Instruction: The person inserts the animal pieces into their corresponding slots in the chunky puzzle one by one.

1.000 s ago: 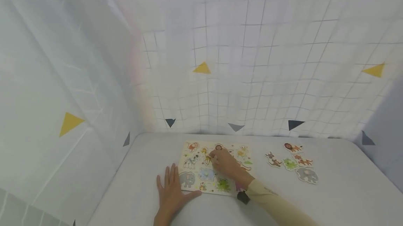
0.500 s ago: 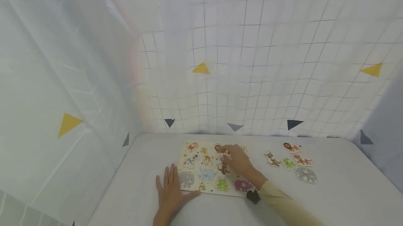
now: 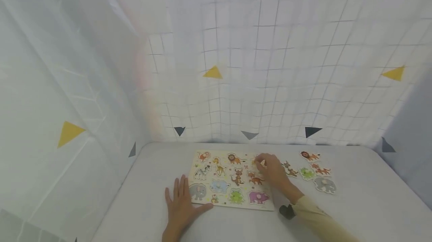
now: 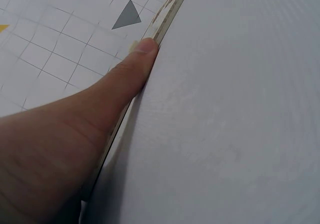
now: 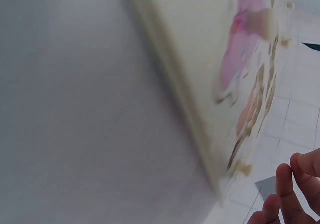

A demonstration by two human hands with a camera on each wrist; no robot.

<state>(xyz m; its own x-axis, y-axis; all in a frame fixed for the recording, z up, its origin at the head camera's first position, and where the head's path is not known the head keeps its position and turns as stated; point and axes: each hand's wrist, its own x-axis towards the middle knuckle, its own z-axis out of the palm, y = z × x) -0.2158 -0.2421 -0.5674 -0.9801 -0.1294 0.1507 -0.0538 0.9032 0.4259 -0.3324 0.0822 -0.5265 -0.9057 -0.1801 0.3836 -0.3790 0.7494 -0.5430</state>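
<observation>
left hand (image 3: 182,208) lies flat, fingers apart, at near left corner of board (image 3: 244,205); thumb against near edge. right hand (image 3: 274,171) reaches over board's far right corner, thumb and fingertips close together; whether clamped on piece, cannot tell. board lies on table (image 3: 135,204); purple hippo (image 3: 258,197) sits in it, knob up. loose to right: kangaroo (image 3: 291,169), lion (image 3: 309,156), frog (image 3: 307,173), tiger (image 3: 320,169), elephant (image 3: 325,185).

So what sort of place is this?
Possibly a makeshift recording booth: pale grid-lined sheeting rises behind the tabletop, with yellow triangles on it, and an animal puzzle board lies in front.
</observation>
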